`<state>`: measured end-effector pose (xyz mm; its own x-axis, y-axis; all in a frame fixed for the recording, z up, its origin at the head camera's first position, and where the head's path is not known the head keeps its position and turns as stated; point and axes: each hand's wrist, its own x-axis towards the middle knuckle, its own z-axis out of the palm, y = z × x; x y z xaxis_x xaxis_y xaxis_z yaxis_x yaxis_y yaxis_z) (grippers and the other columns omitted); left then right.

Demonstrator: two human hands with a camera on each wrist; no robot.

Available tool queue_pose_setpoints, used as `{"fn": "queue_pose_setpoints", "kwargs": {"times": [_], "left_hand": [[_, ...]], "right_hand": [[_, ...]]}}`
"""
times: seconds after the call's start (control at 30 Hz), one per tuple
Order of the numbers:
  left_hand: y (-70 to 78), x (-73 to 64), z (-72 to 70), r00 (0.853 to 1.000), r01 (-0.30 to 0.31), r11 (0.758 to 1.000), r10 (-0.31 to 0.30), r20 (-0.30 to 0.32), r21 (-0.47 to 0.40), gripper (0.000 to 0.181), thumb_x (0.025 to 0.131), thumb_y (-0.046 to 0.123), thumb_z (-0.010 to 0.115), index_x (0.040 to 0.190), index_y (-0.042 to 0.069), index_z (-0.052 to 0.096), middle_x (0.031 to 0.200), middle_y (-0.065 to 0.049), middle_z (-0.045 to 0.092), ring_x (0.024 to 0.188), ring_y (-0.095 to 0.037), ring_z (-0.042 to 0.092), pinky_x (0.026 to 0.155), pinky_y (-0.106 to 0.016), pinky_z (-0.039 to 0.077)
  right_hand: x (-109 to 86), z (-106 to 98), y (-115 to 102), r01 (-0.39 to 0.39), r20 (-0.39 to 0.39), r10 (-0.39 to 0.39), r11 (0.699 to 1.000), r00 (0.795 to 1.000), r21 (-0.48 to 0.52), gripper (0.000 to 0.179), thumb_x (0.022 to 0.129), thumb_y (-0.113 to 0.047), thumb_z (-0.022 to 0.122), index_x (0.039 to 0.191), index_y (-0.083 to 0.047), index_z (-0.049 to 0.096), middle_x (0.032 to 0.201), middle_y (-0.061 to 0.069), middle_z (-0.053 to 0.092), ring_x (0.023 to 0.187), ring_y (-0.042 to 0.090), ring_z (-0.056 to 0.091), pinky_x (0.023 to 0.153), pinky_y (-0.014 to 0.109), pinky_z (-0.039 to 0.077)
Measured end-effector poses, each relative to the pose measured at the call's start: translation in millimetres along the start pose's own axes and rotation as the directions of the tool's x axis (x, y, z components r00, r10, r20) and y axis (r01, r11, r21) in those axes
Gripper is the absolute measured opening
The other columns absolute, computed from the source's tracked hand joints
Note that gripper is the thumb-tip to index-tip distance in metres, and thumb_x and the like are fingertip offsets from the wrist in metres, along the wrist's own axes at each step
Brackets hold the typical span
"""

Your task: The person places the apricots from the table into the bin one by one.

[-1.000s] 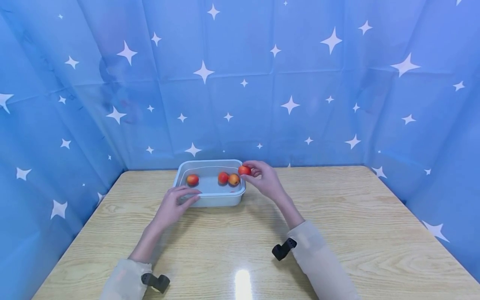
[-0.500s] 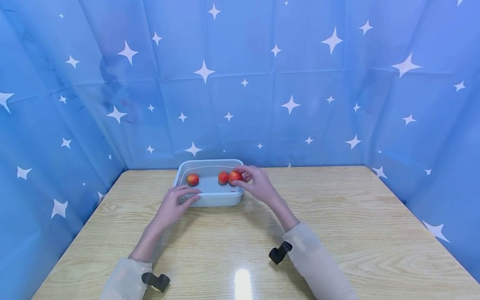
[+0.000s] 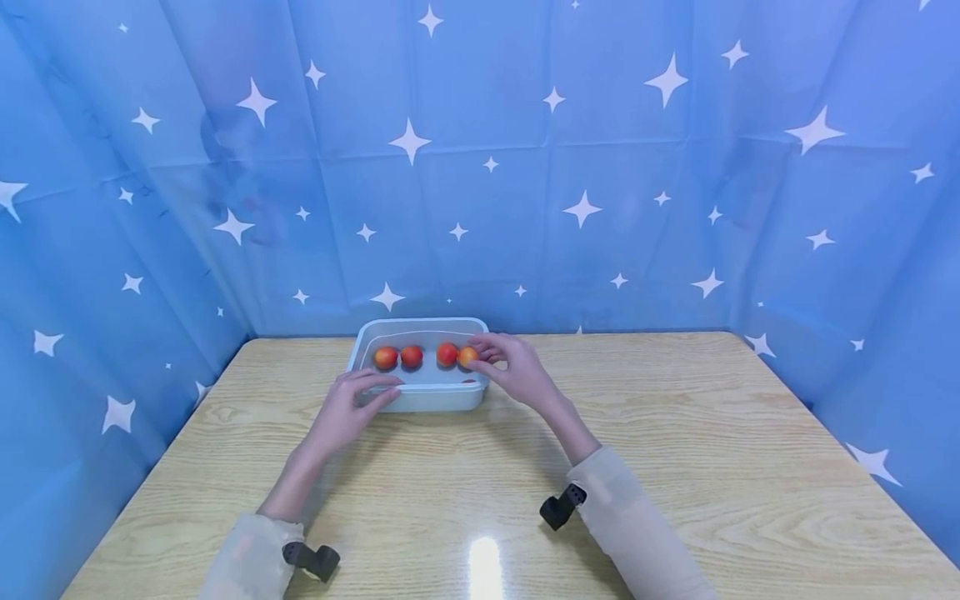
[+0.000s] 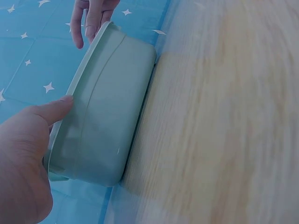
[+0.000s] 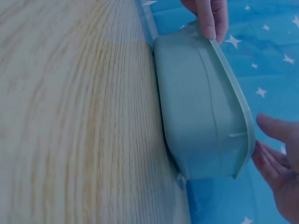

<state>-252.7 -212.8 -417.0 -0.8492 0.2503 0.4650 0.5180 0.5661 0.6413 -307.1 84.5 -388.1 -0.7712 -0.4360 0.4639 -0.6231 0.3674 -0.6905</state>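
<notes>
A pale blue-green plastic box (image 3: 431,402) stands on the table, holding several small round red-and-yellow fruits. One red fruit (image 3: 411,357) lies beside another fruit (image 3: 386,358) on the left. Farther right sit a red one (image 3: 447,355) and an orange one (image 3: 467,357). My left hand (image 3: 347,410) holds the near rim, its thumb on the outside in the left wrist view (image 4: 28,154). Over the right rim, my right hand (image 3: 513,367) has thumb and fingers spread apart beside the orange fruit; nothing sits between them in the right wrist view.
The wooden table (image 3: 450,492) spreads out in front of the box and to both sides. A blue curtain (image 3: 480,167) with white stars hangs behind the table's back edge and along its sides. Each sleeve carries a small black camera (image 3: 562,506).
My right hand has moved left over the box and let go of a red fruit, which now lies beside the leftmost one. The left hand has stayed at the near rim.
</notes>
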Motion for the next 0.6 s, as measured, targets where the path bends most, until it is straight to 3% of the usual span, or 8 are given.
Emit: {"fn": "queue_pose_setpoints", "kwargs": {"times": [0.37,0.6], "left_hand": [[-2.1,-0.2,0.6,1.0,0.008,1.0,-0.009,-0.02,-0.022,0.017,0.096,0.021,0.072,0.109,0.012,0.078,0.106,0.0,0.072,0.11,-0.027,0.06,0.1,-0.053,0.04],[1.2,1.3,1.2,0.998,-0.006,0.998,0.002,-0.065,-0.069,0.02,0.1,0.019,0.066,0.11,0.004,0.076,0.105,-0.004,0.073,0.105,-0.026,0.063,0.095,-0.049,0.046]], "right_hand": [[-1.6,-2.3,-1.9,0.01,0.031,-0.01,1.0,0.999,0.005,0.036,0.093,-0.004,0.072,0.127,0.005,0.064,0.11,0.014,0.071,0.097,0.025,0.069,0.088,0.034,0.056],[-3.4,-6.1,-6.0,0.021,0.053,-0.02,1.0,0.998,-0.02,0.036,0.095,-0.009,0.072,0.127,0.004,0.065,0.116,0.014,0.07,0.098,0.023,0.069,0.088,0.032,0.056]]}}
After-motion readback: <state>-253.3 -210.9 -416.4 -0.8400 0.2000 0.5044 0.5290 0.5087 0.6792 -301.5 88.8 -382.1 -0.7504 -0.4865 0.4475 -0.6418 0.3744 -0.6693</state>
